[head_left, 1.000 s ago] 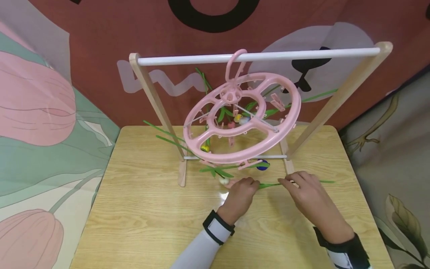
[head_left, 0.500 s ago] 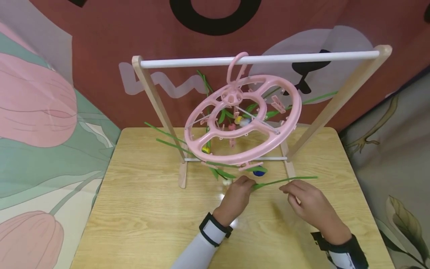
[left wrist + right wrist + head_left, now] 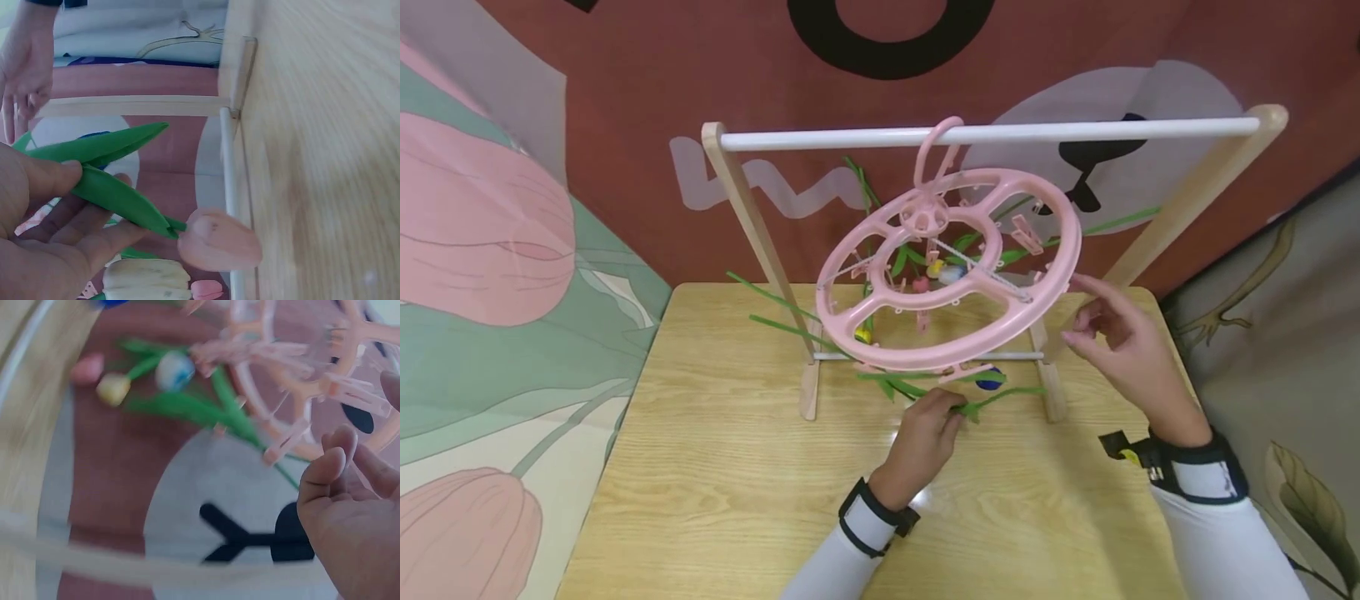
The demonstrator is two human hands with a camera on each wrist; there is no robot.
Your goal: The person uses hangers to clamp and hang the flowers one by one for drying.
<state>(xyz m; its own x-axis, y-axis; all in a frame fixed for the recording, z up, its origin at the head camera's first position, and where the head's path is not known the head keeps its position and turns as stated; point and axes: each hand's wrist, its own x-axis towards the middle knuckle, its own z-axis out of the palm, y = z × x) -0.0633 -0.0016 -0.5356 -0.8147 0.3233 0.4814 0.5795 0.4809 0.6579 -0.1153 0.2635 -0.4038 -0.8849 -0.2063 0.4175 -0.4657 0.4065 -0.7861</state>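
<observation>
My left hand (image 3: pixel 921 442) pinches the green stem and leaves of an artificial pink tulip (image 3: pixel 219 240) between thumb and fingers. The bloom points down toward the table in the left wrist view, and the stem (image 3: pixel 1015 392) sticks out rightward in the head view. Beside the right rim of a round pink clip hanger (image 3: pixel 910 358) is my right hand (image 3: pixel 1131 354), fingers loosely bent and holding nothing. Whether a fingertip touches the rim, I cannot tell. Pink clothespins (image 3: pixel 356 394) dangle from the hanger close to this hand.
A wooden rack with a white bar (image 3: pixel 820 140) carries the hanger above the wooden table (image 3: pixel 715 467). Several other artificial tulips hang from its clips, among them a blue tulip (image 3: pixel 990 379), a yellow tulip (image 3: pixel 862 335) and a white tulip (image 3: pixel 147 278).
My right hand has let go of the tulip's stem and risen to the hanger's right side. The left hand has shifted slightly left with the tulip, its stem now pointing nearer the hanger.
</observation>
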